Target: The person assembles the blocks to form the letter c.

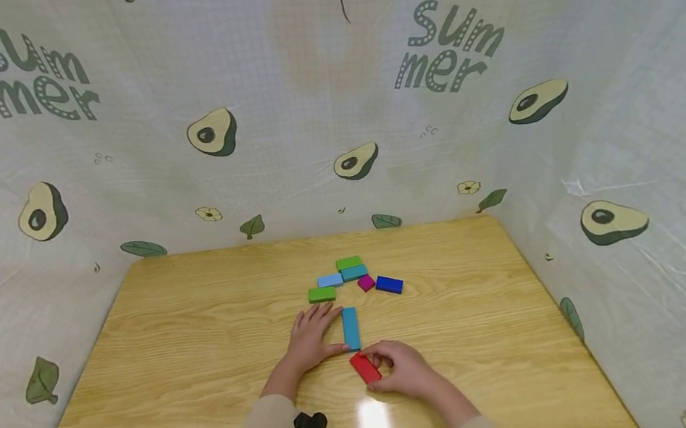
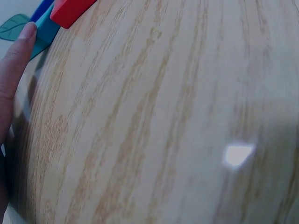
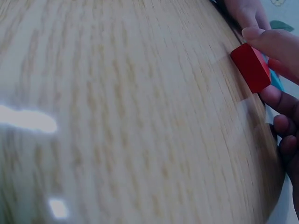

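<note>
Long blue block (image 1: 350,328): on the bench (image 1: 463,321), your left hand (image 1: 311,339) at its left side, fingers extended, unclenched, apparently steadying it.
Red block (image 1: 366,369): askew, just near of the blue; your right hand (image 1: 404,368) pinches it towards both ends, presumably for control of its angle.
Six other blocks (image 1: 354,273): farther off, seemingly clear of your working space.

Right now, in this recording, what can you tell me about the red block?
The red block is a plain, smooth-looking oblong with flat faces; wood or plastic, I can't tell. The right hand pinches it end to end between thumb and finger. It slants near the near end of the long blue block; contact with that block or the table is unclear.
</note>
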